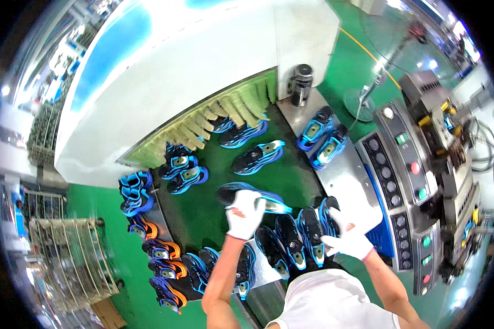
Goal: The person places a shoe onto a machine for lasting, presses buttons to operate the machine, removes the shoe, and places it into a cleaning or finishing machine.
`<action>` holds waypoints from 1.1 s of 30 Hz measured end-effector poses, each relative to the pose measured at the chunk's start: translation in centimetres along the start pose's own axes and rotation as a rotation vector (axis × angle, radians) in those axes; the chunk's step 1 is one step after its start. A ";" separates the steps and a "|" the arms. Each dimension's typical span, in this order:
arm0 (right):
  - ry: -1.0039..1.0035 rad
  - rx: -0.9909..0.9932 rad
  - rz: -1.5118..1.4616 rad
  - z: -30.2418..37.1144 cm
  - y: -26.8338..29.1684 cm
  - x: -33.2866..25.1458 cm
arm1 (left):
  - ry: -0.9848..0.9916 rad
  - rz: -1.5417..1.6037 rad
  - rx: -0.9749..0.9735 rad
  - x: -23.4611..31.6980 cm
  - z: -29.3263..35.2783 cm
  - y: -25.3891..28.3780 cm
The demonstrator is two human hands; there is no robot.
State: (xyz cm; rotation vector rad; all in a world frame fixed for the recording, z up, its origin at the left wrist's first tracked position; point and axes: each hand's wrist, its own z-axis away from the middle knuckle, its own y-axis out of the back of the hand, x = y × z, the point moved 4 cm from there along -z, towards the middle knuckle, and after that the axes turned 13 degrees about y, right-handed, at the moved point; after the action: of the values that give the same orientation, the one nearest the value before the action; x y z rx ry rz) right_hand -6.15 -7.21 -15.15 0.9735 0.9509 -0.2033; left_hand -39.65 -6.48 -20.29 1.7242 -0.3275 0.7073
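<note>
My left hand (243,215), in a white glove, is closed on the side of a black and blue sports shoe (269,198) at the near end of a dark green conveyor belt (197,216). To the right, my gloved right hand (348,237) has its thumb and fingers around the heel part of another shoe (327,211). That one is the rightmost in a row of black and blue shoes (288,237) standing close together in front of me. The palm side of both grips is hidden. Farther up the belt lie a single shoe (256,158) and several more.
A white machine housing (203,66) with a fringed curtain (225,109) spans the belt. Orange-trimmed shoes (167,268) line the left edge. On the right metal ledge are two shoes (323,138) and a dark flask (301,85); control panels (395,175) stand beyond.
</note>
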 end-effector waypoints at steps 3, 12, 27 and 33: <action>0.205 0.126 0.523 -0.3 -0.3 -1.0 | -0.275 0.181 -0.317 14.9 1.6 -4.7; -0.369 0.987 -0.772 25.3 13.9 6.5 | -0.964 0.567 -0.561 50.5 9.2 -9.7; -0.419 2.147 -0.942 54.0 7.4 14.2 | -0.666 0.410 -1.061 82.2 27.3 -43.3; -0.420 2.265 -0.854 56.3 7.4 12.8 | -0.789 -0.051 -0.640 85.2 30.2 -58.0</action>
State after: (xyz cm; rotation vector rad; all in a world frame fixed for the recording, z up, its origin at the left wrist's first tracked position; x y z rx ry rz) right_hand 38.91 -43.46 -8.50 2.2127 0.2949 -2.4624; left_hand 67.69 -6.60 -17.34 1.3058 -0.9354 -0.1604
